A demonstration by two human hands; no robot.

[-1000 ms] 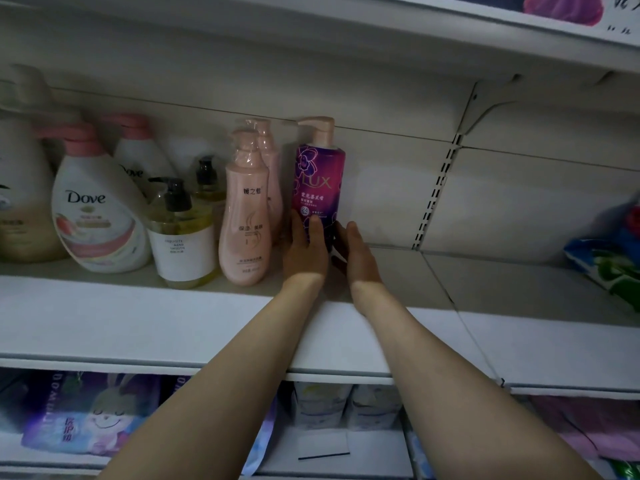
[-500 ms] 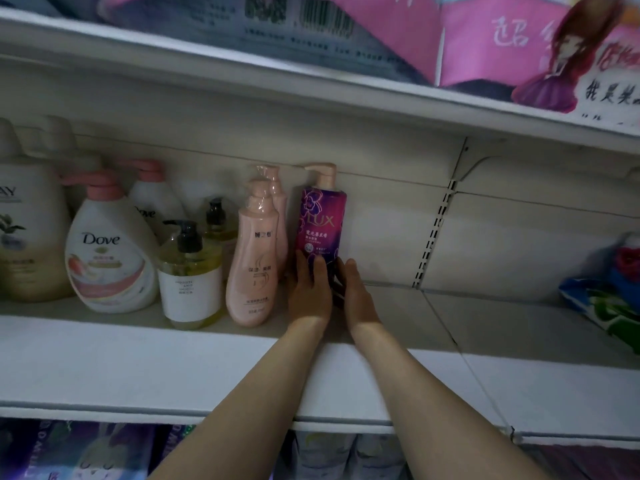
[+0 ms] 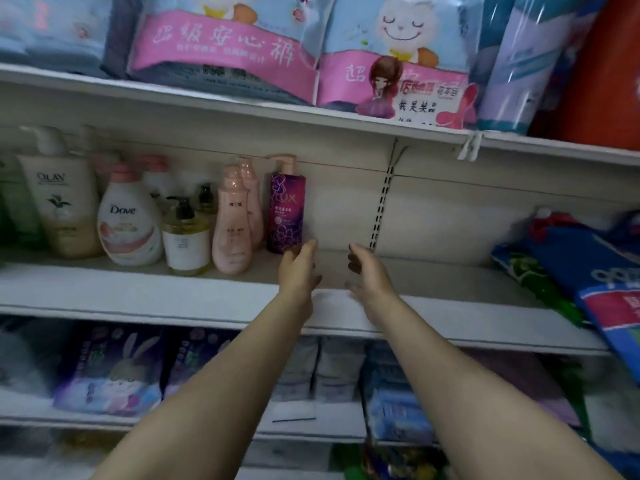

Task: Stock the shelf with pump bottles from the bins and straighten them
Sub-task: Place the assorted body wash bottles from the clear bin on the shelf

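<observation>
A purple Lux pump bottle (image 3: 286,206) stands upright at the back of the white middle shelf (image 3: 145,292), last on the right in a row of pump bottles. My left hand (image 3: 298,268) hovers just in front of and below it, fingers apart, holding nothing. My right hand (image 3: 367,271) is a hand's width to the right, also open and off the bottle. Left of the Lux stand two pink bottles (image 3: 233,226), a clear yellow bottle with a black pump (image 3: 186,237), a white Dove bottle (image 3: 130,223) and a cream Olay bottle (image 3: 65,206).
Bare shelf board stretches right of the Lux bottle to a slotted upright (image 3: 381,209). Blue and green bags (image 3: 568,268) lean at the far right. Pink and blue packs (image 3: 311,60) fill the shelf above; purple and blue packs (image 3: 114,372) lie on the shelf below.
Both hands were clasped around the base of the Lux bottle; they have let go and drawn back and apart. The camera has tilted up, showing the upper shelf.
</observation>
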